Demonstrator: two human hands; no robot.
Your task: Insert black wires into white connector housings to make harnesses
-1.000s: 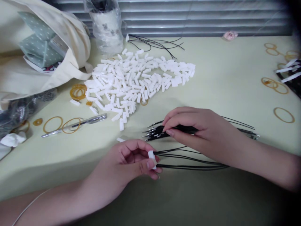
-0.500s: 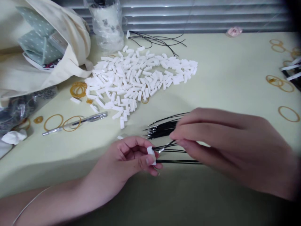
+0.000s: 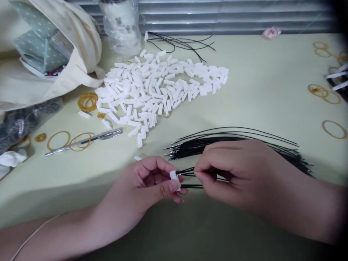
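My left hand (image 3: 152, 183) pinches a small white plastic connector (image 3: 174, 178) between thumb and forefinger, with thin black wires running out of its right side. My right hand (image 3: 239, 175) is closed in a pinch on one black wire (image 3: 187, 171), its tip right at the connector. Just behind both hands lies a bundle of black wires (image 3: 239, 139) with bare metal tips pointing left. A large heap of white connectors (image 3: 160, 88) is spread on the pale green table (image 3: 261, 94) further back.
A cream cloth bag (image 3: 40, 54) lies at the far left, a plastic-wrapped roll (image 3: 122, 25) stands at the back. A silver pen (image 3: 84, 139) and several rubber bands (image 3: 58, 139) lie left of my hands. More rubber bands (image 3: 333, 128) and wires sit at the right edge.
My right hand left the wire bundle with one wire pinched and brought its tip down to the connector in my left hand. The left hand stayed put.
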